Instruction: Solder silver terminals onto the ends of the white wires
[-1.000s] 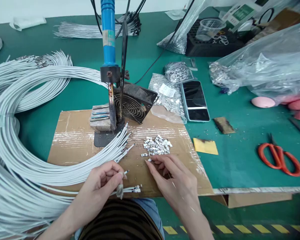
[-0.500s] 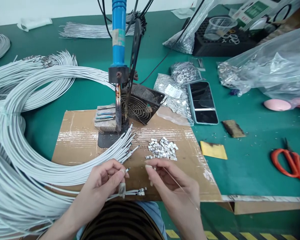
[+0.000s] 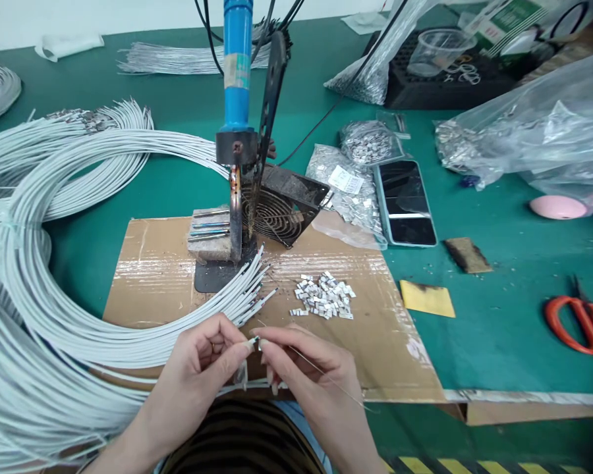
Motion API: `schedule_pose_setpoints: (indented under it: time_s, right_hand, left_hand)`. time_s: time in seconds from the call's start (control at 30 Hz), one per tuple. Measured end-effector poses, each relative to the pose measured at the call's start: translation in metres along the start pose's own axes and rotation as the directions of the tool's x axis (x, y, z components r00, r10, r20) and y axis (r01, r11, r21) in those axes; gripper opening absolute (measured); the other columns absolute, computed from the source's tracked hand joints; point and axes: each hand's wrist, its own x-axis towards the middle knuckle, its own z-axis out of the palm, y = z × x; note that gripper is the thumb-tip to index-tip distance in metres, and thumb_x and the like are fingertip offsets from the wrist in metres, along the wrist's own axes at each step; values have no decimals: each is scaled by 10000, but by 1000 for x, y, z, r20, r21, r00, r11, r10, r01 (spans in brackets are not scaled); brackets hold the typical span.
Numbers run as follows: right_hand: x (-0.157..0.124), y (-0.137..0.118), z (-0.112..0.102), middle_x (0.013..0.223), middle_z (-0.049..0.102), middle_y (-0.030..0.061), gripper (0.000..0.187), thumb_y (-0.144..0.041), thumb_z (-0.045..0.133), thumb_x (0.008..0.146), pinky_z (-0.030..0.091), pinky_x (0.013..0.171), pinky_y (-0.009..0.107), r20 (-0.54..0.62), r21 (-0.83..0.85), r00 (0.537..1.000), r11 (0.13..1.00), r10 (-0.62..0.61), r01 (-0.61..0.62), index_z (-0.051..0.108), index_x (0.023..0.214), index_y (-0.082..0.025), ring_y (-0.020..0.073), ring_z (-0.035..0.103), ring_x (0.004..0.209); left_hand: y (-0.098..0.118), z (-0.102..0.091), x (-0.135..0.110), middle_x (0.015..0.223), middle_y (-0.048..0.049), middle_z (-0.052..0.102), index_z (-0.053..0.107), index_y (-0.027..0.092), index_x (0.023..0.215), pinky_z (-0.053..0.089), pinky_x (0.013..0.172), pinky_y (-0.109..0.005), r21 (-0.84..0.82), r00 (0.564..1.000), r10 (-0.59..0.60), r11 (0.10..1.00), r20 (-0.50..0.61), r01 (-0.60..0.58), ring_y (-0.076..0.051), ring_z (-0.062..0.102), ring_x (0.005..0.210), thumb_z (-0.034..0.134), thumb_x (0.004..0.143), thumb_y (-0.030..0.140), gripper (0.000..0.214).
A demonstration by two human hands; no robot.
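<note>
Head view shows the left hand (image 3: 205, 365) pinching the tip of 1 white wire (image 3: 250, 340) between thumb and forefinger. Right hand (image 3: 304, 368) meets it fingertip to fingertip, pinching something tiny at that tip, too small to tell. Just beyond the right hand lies a pile of metal terminals (image 3: 325, 296) on the cardboard sheet (image 3: 153, 276). Farther ahead stands the blue-handled soldering iron (image 3: 237, 66); orange scissors (image 3: 580, 319) lie well off to the right.

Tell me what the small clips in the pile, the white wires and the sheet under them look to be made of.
Small clips: likely bare metal; silvery and glinting.
White wires: seemingly a matte white plastic jacket, bending in smooth curves; silvery ends hint at metal inside.
Sheet: brown cardboard, glossy where clear tape appears to cover it.
The left hand and right hand meet at one wire tip.
</note>
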Motion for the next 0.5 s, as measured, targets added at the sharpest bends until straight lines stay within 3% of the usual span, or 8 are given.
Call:
schedule_pose_setpoints:
  time_s: [0.4,0.5]
  right_hand:
    - [1,-10,6,653,657,-9,179,-423,891,844,467,488,175,-15,167,978,965,210,-204,912,896,-253,69,557,518]
    - [2,-8,3,585,654,-14,264,-475,923,789,460,432,165,62,252,958,925,279,-286,900,827,-215,60,525,449]
  left_hand:
    - [-2,4,-2,668,47,577,632,188,797,366,597,-233,10,1000,17,1000,-16,-17,-118,462,628,772,946,481,357]
    - [0,4,-4,669,43,566,632,190,796,358,598,-241,38,1000,23,999,-5,-22,-125,455,635,766,943,506,373]
